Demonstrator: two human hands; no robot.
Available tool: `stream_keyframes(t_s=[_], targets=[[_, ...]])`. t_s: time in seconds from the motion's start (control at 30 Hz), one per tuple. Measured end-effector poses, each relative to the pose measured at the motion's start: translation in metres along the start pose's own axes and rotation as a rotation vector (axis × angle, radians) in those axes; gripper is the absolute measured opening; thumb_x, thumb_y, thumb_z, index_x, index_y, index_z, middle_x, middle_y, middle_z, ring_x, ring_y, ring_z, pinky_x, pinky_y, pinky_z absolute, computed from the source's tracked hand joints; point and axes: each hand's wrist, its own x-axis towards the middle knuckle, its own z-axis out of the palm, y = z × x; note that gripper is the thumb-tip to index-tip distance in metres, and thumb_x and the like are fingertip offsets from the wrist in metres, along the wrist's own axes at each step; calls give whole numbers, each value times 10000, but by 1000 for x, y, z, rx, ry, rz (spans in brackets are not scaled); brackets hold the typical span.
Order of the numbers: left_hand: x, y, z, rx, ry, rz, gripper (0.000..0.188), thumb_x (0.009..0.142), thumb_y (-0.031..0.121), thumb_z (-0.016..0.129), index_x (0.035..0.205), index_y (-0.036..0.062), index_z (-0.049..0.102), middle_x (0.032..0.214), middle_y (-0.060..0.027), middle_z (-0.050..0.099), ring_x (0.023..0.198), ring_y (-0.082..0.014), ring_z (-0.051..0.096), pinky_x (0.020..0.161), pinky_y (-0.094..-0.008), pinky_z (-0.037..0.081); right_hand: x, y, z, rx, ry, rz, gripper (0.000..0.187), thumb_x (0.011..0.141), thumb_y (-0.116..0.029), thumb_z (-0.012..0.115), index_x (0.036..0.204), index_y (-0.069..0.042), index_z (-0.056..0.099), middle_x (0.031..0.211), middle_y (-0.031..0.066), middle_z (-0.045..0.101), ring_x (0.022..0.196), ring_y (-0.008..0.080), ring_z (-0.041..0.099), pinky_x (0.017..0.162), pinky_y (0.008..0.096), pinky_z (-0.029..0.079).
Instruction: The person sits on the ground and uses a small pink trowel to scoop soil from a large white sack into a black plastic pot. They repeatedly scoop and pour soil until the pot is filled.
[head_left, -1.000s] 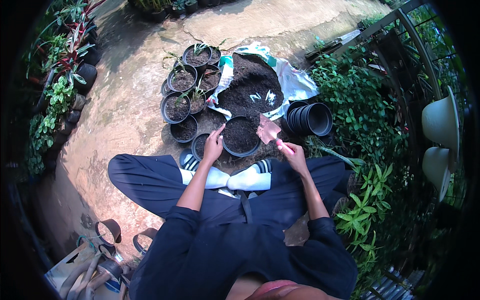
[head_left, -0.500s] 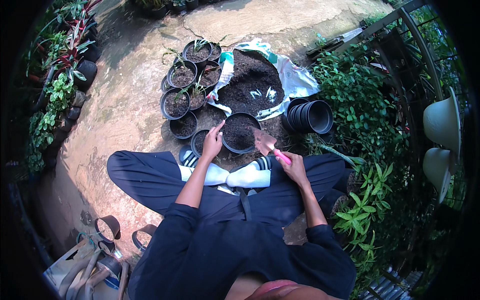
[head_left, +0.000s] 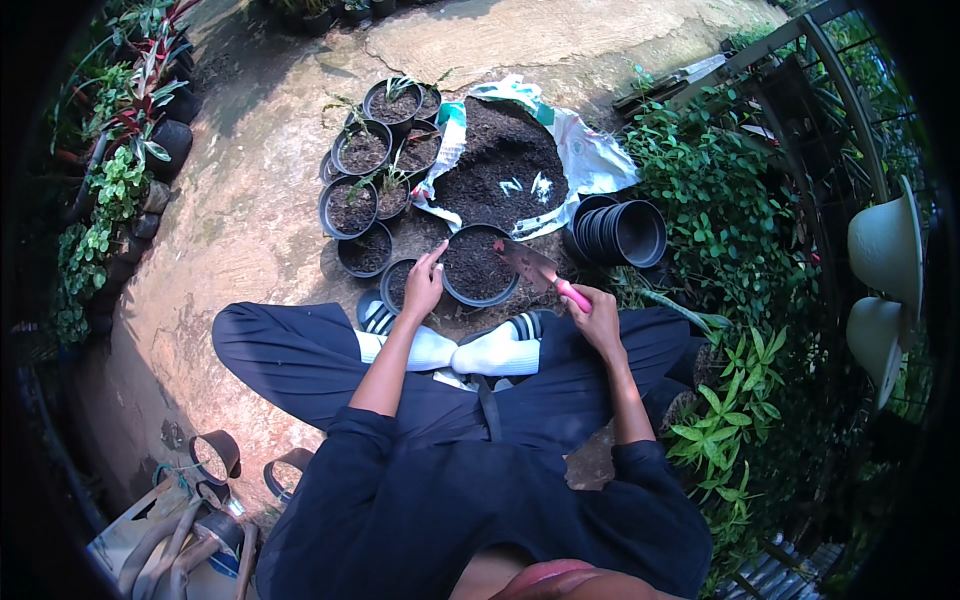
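My right hand (head_left: 597, 315) is closed round the pink handle of a hand trowel (head_left: 530, 265). Soil clings to the trowel's blade, whose tip reaches over the right rim of a black plastic pot (head_left: 482, 290) filled with dark soil. On the left side of that pot lies my left hand (head_left: 424, 288), fingers stretched out and their tips at its rim. Just beyond the pot, an opened white sack (head_left: 597, 160) holds a heap of dark potting soil (head_left: 500, 160). Close by my left hand sits a smaller black pot (head_left: 396, 285), partly hidden by it.
Several black pots with small plants (head_left: 362, 148) cluster left of the sack. A nested stack of black pots (head_left: 640, 235) lies on its side at the right, beside leafy bushes (head_left: 700, 180). Two pale hats (head_left: 885, 240) hang far right. My crossed legs (head_left: 290, 350) frame the near side.
The trowel has turned and shifted slightly, and its blade now tilts on edge with the tip farther in over the pot's rim. My left hand has barely moved.
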Motion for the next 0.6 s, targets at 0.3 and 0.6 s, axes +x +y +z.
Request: stream_keyframes(t_s=[0.3, 0.6], targets=[[-1, 9, -1, 98, -16, -78, 531, 951, 39, 523, 1433, 261, 518, 1282, -110, 621, 825, -217, 645, 833, -333, 509, 125, 76, 110, 116, 183, 284, 431, 869, -397, 681, 1029, 0, 729, 882, 229, 715, 876, 346, 704, 801, 431, 515], [-1, 23, -8, 1, -33, -130, 508, 946, 63, 517, 1411, 267, 535, 1246, -159, 620, 1126, -378, 602, 962, -430, 479, 197, 113, 143, 61, -39, 329, 569, 810, -627, 693, 838, -63, 763, 672, 62, 664, 638, 160, 631, 644, 332, 491]])
